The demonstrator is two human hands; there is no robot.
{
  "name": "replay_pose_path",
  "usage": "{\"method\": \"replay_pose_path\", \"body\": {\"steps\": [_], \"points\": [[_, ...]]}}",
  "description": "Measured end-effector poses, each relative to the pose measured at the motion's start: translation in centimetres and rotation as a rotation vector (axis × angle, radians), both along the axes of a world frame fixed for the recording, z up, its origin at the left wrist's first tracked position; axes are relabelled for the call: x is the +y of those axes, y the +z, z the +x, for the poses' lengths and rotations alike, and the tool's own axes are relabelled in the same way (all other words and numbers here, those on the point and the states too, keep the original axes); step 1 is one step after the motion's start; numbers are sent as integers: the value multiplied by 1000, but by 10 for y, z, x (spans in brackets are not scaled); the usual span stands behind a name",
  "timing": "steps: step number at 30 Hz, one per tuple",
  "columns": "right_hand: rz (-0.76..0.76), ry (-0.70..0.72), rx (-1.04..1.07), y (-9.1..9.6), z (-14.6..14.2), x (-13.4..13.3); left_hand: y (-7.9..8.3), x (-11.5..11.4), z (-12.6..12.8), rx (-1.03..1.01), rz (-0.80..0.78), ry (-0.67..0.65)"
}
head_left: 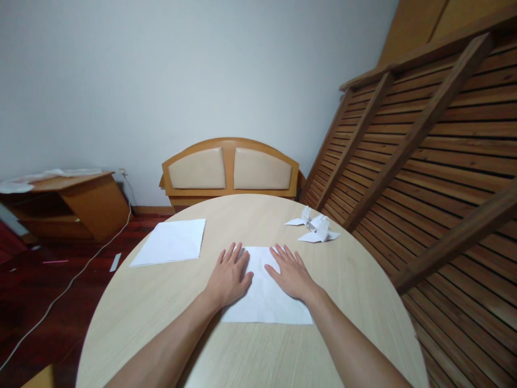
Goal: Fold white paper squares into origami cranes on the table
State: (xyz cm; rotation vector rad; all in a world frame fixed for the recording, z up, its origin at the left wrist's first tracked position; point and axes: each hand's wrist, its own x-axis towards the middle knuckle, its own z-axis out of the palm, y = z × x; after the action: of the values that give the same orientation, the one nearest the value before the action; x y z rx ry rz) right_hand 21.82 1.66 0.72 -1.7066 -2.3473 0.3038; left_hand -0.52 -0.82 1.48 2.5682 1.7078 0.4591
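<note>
A white sheet of paper [266, 302] lies flat on the round table [258, 355] in front of me, with faint creases in it. My left hand [229, 274] rests palm down over its left edge, fingers spread. Over the right edge lies my right hand [290, 271], also flat with the fingers apart. Neither hand grips anything. The sheet's left and right edges are partly hidden under my hands.
A stack of white paper [172, 241] sits on the table's left side. Folded white paper figures [319, 229] stand at the back right. Beyond are a headboard [229, 167], a slatted wooden frame [424, 151] leaning at right, and a low cabinet [95, 207] at left.
</note>
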Motion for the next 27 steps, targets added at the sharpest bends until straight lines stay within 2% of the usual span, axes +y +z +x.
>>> {"method": "replay_pose_path", "body": {"steps": [2, 4, 8, 10, 12, 13, 16, 18, 20, 22, 23, 26, 27], "points": [[-1, -1, 2, -1, 0, 1, 2, -4, 0, -11, -21, -120], [-5, 3, 5, 1, 0, 1, 2, -7, 0, -11, -79, -154], [70, 44, -3, 11, -5, -2, 1, -6, 0, 13, -122, -123], [118, 142, 10, 14, -9, -6, 1, -4, 0, 12, -117, -102], [69, 248, 40, 15, -13, -10, 0, -2, 0, 8, -112, -98], [42, 255, 44, 13, -15, -11, -1, -1, 0, 9, -112, -102], [1, 161, 24, 8, -17, -11, -4, 4, -5, 30, -120, -88], [-1, 114, 4, 6, -17, -8, -5, 6, -9, 57, -125, -32], [-19, 116, -12, 6, -18, -5, -4, 8, -15, 79, -116, 46], [-37, 121, -21, 6, -18, -3, -1, 7, -19, 78, -74, 71], [-35, 110, -20, 5, -18, -2, 1, 6, -20, 65, -50, 26], [9, 65, 12, 4, -18, 0, 3, 1, -19, 22, -117, -291], [29, 60, 31, 4, -17, 1, 2, -1, -18, 21, -150, -317]]}}
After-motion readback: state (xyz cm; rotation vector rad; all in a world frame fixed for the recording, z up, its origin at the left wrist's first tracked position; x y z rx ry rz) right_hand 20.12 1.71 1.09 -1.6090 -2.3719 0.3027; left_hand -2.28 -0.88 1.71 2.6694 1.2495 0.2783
